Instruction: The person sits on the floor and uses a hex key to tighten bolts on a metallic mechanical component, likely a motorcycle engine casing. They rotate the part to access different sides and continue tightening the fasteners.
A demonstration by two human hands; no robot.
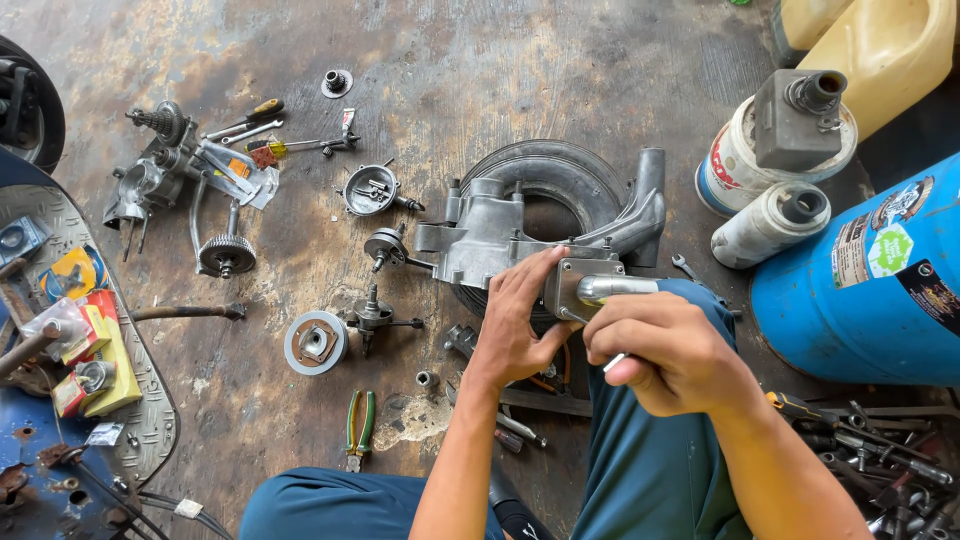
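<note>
A grey metal engine casing lies across a small black tyre on the stained concrete floor. My left hand presses its fingers against the casing's near side. My right hand is closed around a shiny metal tool, whose round end rests on the squarish metal part at the casing's near right corner. My blue-trousered knees sit below the hands.
Loose engine parts, screwdrivers, a round cover, a disc and green-handled pliers lie left. A blue drum, yellow jug, white bucket and spray can stand right; tools are piled bottom right.
</note>
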